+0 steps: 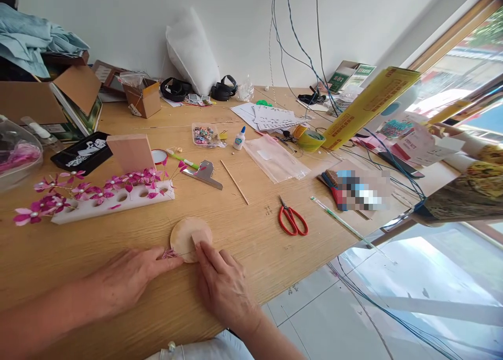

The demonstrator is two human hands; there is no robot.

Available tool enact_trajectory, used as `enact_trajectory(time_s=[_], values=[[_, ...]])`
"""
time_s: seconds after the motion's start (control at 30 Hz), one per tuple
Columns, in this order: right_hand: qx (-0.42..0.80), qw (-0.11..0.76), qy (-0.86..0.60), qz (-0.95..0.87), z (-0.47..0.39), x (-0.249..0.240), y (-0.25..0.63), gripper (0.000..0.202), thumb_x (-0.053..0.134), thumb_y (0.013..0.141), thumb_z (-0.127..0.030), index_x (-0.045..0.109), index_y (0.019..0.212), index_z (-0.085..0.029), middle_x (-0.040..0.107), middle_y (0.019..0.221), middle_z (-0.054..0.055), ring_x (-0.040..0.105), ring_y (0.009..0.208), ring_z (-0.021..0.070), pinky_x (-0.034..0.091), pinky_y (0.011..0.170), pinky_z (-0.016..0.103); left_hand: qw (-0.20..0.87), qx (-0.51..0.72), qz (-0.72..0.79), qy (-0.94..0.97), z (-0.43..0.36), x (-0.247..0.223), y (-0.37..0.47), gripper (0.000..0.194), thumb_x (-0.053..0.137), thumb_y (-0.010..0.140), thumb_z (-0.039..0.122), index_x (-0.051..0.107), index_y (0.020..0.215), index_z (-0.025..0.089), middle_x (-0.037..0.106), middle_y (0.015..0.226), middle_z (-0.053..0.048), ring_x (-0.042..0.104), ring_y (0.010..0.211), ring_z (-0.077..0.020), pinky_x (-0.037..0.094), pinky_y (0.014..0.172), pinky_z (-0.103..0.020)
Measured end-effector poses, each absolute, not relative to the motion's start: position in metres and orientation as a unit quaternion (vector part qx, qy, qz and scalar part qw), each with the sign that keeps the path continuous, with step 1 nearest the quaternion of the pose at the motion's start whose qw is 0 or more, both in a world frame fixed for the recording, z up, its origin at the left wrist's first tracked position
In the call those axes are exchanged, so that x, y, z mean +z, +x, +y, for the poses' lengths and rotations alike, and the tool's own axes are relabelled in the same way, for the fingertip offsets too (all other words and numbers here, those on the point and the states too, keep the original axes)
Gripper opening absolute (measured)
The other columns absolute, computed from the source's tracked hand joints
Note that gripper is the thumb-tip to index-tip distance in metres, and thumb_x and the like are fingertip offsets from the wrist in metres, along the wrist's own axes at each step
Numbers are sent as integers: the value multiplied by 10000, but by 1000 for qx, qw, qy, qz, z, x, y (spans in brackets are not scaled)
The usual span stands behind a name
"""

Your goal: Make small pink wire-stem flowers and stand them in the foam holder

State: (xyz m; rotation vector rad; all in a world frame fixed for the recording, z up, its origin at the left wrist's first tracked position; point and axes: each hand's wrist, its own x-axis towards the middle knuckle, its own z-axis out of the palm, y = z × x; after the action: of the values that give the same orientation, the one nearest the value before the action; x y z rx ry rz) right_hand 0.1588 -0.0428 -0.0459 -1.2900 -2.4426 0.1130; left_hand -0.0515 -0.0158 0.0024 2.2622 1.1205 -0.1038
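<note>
My left hand [129, 273] is closed at its fingertips on a small pink wire flower [170, 253], at the left edge of a round wooden disc [181, 234]. My right hand [226, 286] holds a small flat wooden block [201, 237] against the disc's right part. The fingers partly cover both the flower and the block. Beyond the disc stands a white holder [133, 204] with round holes. Magenta flowers [102, 192] on thin wires, with pearl-like centres, are at this holder.
Red-handled scissors [293, 221] lie to the right, near a wooden stick [234, 182]. Farther back are a metal clip [204, 175], a glue bottle [239, 139], a bead box [206, 134] and a clear bag [273, 158]. A yellow roll [369, 108] leans beside hanging cables.
</note>
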Motion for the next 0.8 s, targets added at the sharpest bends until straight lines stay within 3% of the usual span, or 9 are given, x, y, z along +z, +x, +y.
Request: enact_trajectory(time_s=[0.27, 0.4, 0.8], values=[[50, 160, -458, -873, -40, -44, 159, 431, 398, 795, -106, 491, 1216, -119, 564, 1176, 96, 515, 707, 190, 471, 584, 315, 223, -135, 470, 843, -18, -1, -45, 627, 308, 750, 46, 438, 1259, 388, 621, 1056, -46, 596, 924, -258, 450, 774, -396], [58, 145, -454, -877, -33, -39, 155, 392, 406, 800, -124, 505, 1179, -118, 571, 1151, 92, 517, 707, 182, 461, 591, 306, 200, -120, 469, 852, -18, -6, -45, 621, 301, 765, 52, 434, 1250, 417, 604, 1064, -52, 580, 938, -276, 420, 802, -456], [60, 116, -456, -880, 22, -30, 114, 194, 456, 794, -218, 543, 966, -199, 598, 994, 31, 544, 709, 174, 395, 513, 268, 203, -132, 444, 863, -7, 5, -47, 531, 342, 795, 104, 511, 1184, 423, 622, 955, -48, 578, 897, -257, 417, 756, -369]])
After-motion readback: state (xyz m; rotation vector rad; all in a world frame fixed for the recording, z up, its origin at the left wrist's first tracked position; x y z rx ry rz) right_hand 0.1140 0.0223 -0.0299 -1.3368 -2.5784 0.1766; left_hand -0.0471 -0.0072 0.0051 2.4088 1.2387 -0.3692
